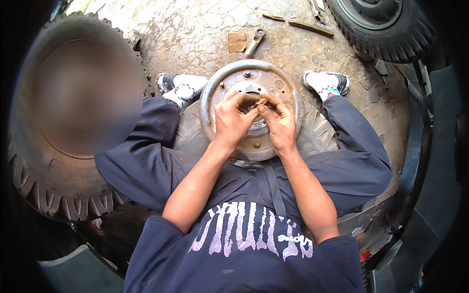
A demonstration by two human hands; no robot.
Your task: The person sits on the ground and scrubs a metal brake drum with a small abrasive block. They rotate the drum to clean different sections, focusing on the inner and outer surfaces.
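Note:
Between my knees a round metal brake backing plate or drum (257,144), worn and rusty, lies on a tyre (192,128). Over its centre hole my left hand (232,115) and my right hand (280,121) meet at the fingertips. Both pinch a small brownish metal part (260,103), mostly hidden by the fingers, so its kind cannot be told. Bolts (247,73) stand on the plate near its rim.
A ring-ended wrench (253,45) and a brown cardboard piece (237,42) lie beyond the plate. A large tyre (73,179) stands at left, a wheel with tyre (388,40) at upper right. Strips of wood (311,28) lie on the ground, and dark metal panels (439,146) line the right.

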